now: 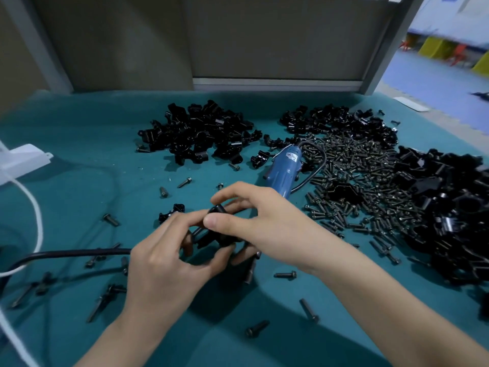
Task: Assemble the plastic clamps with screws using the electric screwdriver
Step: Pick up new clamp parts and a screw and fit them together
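Observation:
Both hands meet over the middle of the teal table around one black plastic clamp. My left hand grips it from the left and below, fingers curled round it. My right hand pinches its top with thumb and forefinger. A dark screw shaft seems to stick out of the clamp on its left side. The blue electric screwdriver lies on the table just beyond my right hand, nobody holding it, its black cord looping to the right.
A pile of black clamp parts lies at the back centre, more clamp parts at the right. A heap of dark screws spreads between them. Loose screws dot the near table. A black cable and a white cable run at left.

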The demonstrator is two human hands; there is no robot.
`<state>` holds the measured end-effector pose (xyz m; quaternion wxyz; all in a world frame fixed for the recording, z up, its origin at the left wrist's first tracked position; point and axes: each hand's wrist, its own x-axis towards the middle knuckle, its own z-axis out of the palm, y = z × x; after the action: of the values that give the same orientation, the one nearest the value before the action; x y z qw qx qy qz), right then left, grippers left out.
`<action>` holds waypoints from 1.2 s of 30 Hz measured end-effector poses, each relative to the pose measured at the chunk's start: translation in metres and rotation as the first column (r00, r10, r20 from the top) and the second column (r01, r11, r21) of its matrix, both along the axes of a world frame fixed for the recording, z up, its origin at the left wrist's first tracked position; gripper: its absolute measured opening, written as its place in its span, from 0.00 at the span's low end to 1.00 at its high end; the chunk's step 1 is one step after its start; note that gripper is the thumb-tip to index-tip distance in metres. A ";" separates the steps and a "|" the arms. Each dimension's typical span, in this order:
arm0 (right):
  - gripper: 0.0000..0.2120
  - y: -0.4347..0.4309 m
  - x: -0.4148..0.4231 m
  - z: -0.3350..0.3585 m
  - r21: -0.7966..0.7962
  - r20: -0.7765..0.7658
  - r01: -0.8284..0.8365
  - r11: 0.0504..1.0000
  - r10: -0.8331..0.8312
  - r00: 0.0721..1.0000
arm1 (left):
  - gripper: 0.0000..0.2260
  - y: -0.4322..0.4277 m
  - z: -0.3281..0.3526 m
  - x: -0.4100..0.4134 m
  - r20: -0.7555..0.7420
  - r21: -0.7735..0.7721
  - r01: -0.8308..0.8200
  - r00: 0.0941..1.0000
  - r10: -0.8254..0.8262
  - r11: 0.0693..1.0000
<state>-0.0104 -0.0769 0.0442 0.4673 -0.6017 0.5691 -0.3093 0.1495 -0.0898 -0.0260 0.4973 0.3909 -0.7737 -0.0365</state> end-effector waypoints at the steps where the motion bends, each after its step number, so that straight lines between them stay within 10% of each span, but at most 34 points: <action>1: 0.13 0.000 -0.001 0.002 0.064 0.152 -0.031 0.997 0.021 0.988 | 0.16 0.001 0.001 0.000 -0.010 -0.026 -0.018 1.000 0.018 1.000; 7: 0.16 -0.003 -0.005 0.002 0.155 0.513 -0.189 0.970 0.084 0.854 | 0.20 0.006 0.007 -0.002 -0.259 0.196 0.163 0.960 -0.109 0.967; 11: 0.13 -0.003 -0.004 -0.008 0.197 0.639 -0.197 0.960 0.027 0.769 | 0.28 0.008 0.010 -0.005 -0.632 0.406 0.547 0.746 -0.207 0.732; 16: 0.15 -0.001 0.000 -0.014 0.205 0.718 -0.247 0.947 0.026 0.696 | 0.18 0.012 0.010 -0.007 -0.711 0.401 0.709 0.640 -0.291 0.581; 32: 0.16 0.001 0.003 -0.021 0.218 0.635 -0.104 0.970 -0.060 0.770 | 0.17 0.010 0.006 -0.012 -0.875 0.419 0.853 0.471 -0.114 0.311; 36: 0.20 0.001 -0.005 -0.010 0.109 0.385 0.068 0.992 -0.105 0.917 | 0.14 0.006 0.006 -0.010 -0.915 0.383 0.873 0.404 -0.005 0.303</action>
<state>-0.0155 -0.0761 0.0342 0.5847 -0.4798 0.5048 -0.4160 0.1394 -0.0843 -0.0196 0.4719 0.2434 -0.4137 -0.7395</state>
